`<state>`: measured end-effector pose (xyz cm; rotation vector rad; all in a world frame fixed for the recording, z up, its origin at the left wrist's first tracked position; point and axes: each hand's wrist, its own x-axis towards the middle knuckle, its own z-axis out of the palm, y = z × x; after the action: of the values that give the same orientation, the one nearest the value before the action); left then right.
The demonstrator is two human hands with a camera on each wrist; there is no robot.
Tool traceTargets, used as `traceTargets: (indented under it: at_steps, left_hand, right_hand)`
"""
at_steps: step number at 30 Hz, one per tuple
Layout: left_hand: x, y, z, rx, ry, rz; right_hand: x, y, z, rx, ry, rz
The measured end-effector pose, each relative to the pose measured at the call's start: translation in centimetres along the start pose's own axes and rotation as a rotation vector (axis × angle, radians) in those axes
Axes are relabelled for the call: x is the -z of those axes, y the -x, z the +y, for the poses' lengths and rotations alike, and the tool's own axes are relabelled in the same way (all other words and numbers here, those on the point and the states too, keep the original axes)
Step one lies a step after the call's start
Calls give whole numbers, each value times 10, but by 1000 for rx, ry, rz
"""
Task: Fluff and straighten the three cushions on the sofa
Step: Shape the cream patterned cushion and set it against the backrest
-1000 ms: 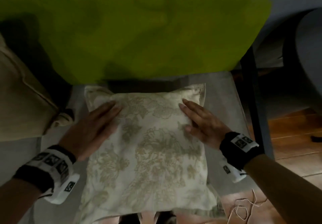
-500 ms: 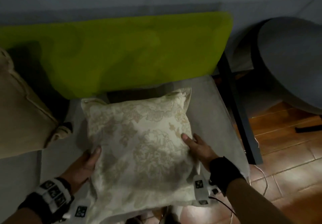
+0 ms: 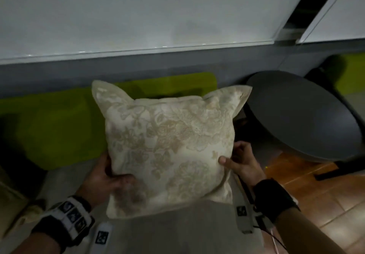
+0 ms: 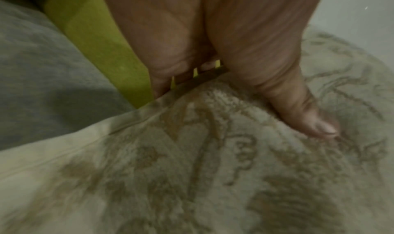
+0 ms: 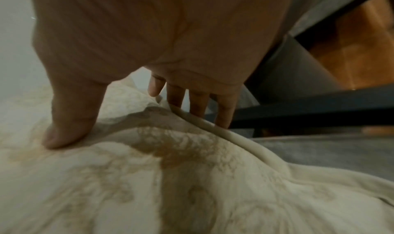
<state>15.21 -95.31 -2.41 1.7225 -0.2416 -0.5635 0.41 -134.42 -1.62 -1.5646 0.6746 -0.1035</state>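
A cream cushion [image 3: 167, 147] with a floral pattern is held up off the grey sofa seat [image 3: 177, 232], in front of the green backrest [image 3: 59, 127]. My left hand [image 3: 106, 176] grips its left edge, thumb on the front and fingers behind. My right hand [image 3: 240, 160] grips its right edge the same way. In the left wrist view the thumb [image 4: 307, 113] presses into the cushion [image 4: 213, 178]. In the right wrist view the thumb [image 5: 70, 119] sits on the front of the cushion [image 5: 192, 178] and the fingers [image 5: 198, 102] go behind its flange.
A round dark grey chair [image 3: 304, 119] stands to the right of the sofa on a wooden floor [image 3: 320, 198]. A beige cushion edge [image 3: 11, 200] shows at the far left. A pale wall panel [image 3: 138, 16] rises behind the backrest.
My hands went from lying flat on top of the cushion to gripping its two sides. The cushion has been lifted off the seat and raised upright.
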Motion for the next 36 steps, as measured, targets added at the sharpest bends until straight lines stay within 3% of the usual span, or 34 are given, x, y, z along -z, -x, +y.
traceTargets:
  at_steps: [4,8,14,18,23,30,36]
  left_hand:
    - [-22,-34,8,-14,38,185]
    - [-45,-48,1,34,34,321]
    - [-63,-55,-35,68,-32,389]
    - [-66,-59,-40,17,-105,427]
    - [-62,-70,-26,-48,-97,426]
    - [-62,-78,-31,117,-28,333]
    - [-50,-66,-20,144,-148,238]
  right_hand:
    - [18,-43,-31,90,-35,-78]
    - [25,-81,-32,87,-2,-149]
    - [12,-123,7,13,150,-228]
    - [-2,-130,30,100,185,-302]
    - [6,-143,26,179,98,-257]
    - [5,-150,28,143,285,-304]
    - [1,-136,22,114,336,-292]
